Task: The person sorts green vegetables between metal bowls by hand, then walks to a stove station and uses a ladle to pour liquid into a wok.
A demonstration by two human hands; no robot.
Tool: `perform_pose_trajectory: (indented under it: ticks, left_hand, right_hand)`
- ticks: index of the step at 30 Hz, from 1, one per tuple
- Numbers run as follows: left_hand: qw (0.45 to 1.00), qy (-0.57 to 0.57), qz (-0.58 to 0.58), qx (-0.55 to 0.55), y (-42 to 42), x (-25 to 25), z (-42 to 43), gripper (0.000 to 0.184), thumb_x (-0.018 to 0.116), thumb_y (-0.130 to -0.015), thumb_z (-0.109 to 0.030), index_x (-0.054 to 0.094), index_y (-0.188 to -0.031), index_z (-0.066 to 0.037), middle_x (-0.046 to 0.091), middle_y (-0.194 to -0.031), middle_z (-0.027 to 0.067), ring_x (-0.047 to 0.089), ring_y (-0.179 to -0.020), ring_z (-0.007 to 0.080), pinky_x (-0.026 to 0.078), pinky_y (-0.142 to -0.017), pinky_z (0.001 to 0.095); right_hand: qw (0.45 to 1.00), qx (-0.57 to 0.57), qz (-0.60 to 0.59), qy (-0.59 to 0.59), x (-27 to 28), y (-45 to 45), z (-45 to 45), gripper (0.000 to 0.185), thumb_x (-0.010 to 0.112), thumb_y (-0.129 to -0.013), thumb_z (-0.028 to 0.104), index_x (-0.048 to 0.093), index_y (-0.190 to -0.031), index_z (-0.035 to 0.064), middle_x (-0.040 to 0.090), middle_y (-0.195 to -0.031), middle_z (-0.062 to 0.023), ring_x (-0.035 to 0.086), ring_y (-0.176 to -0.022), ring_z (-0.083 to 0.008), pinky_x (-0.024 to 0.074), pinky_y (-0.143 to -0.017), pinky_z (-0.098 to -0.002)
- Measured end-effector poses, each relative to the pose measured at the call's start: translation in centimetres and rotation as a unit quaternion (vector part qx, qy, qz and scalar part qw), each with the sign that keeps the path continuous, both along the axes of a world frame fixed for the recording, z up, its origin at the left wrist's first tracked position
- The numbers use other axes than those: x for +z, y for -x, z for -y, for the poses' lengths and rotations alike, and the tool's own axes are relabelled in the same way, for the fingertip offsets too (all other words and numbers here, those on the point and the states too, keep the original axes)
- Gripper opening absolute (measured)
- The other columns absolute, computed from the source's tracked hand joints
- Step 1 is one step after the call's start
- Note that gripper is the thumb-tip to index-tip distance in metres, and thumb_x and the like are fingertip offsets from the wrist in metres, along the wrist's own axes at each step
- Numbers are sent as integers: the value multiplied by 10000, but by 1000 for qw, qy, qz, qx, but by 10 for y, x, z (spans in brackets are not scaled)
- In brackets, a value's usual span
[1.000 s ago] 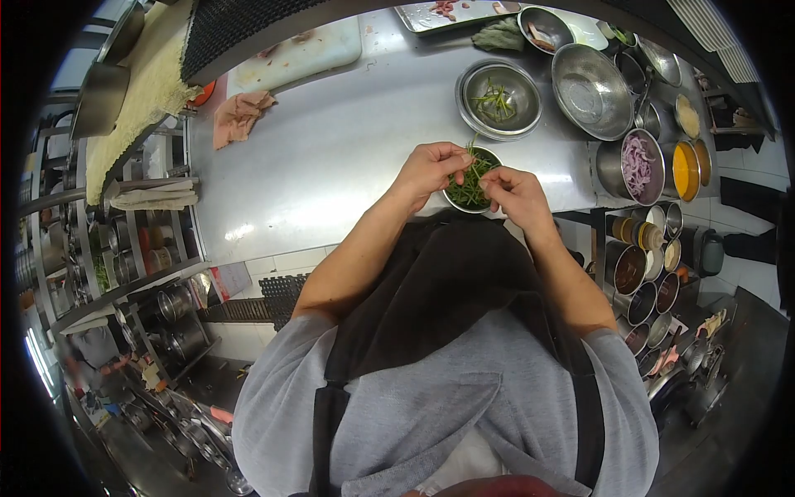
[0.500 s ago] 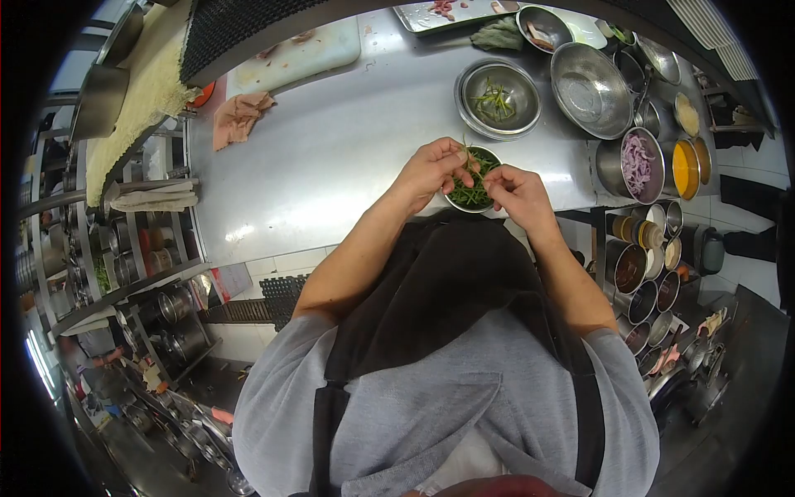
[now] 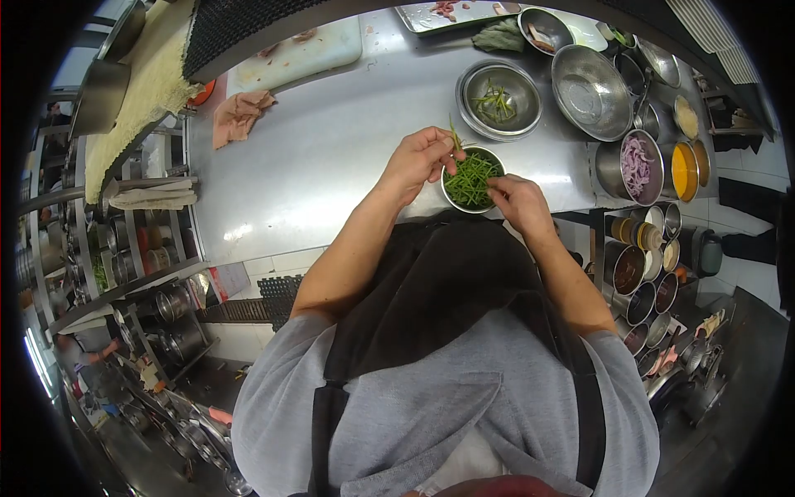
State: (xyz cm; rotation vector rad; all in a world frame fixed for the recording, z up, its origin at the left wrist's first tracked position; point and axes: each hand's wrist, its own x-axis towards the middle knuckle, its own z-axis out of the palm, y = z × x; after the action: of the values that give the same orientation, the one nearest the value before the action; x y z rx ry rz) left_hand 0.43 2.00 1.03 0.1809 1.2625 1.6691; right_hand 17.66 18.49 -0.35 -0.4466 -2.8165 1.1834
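Note:
A small steel bowl (image 3: pixel 450 201) full of thin green sprigs (image 3: pixel 472 177) stands at the counter's front edge, close to the black apron. Over the bowl's left side, my left hand (image 3: pixel 421 163) is closed in a pinch on a few sprigs, whose tips stick up above the fingers. My right hand (image 3: pixel 525 204) reaches over the right rim, its closed fingertips touching the greens; whatever they grip is hidden. Just behind are nested steel bowls (image 3: pixel 534 106) with a few longer green pieces (image 3: pixel 495 103) in the top one.
To the right stand a large steel bowl (image 3: pixel 591 91), a pot of sliced purple onion (image 3: pixel 638 166) and a container of yellow-orange food (image 3: pixel 682 171). A white cutting board (image 3: pixel 327 54) and a crumpled pink cloth (image 3: pixel 240 116) lie at the back left. A metal tray (image 3: pixel 422 25) sits at the back.
My left hand has moved a little left and up, away from the right hand, with sprigs in its pinch. My right hand has shifted slightly lower at the rim. More of the greens now shows.

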Motion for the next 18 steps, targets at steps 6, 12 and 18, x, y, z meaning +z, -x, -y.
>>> perform_pose_trajectory:
  ticks: [6,12,18]
  left_hand:
    - [998,-9,-40,-54,-6,1,-2,134,539,-984,-154,582,-998,-27,651,-900,70,576,-665,89,352,-490,187]
    - [992,49,-95,-70,-2,-5,-3,121,551,-972,-146,591,-1001,-36,655,-873,54,575,-660,82,338,-484,186]
    - [987,90,-128,23,30,-4,18,142,578,-958,-177,605,-967,-38,658,-846,38,572,-659,84,336,-490,197]
  right_hand:
    - [984,-108,-1,140,19,12,-7,209,670,-870,165,704,-982,-8,688,-807,-144,632,-666,-220,499,-645,-320]
    - [978,-118,-8,170,13,19,-14,227,667,-879,171,708,-1019,-2,701,-808,-123,607,-640,-171,495,-625,-299]
    - [978,-116,7,174,6,10,-17,223,665,-908,157,693,-1016,-36,618,-688,-20,512,-555,-71,417,-515,-230]
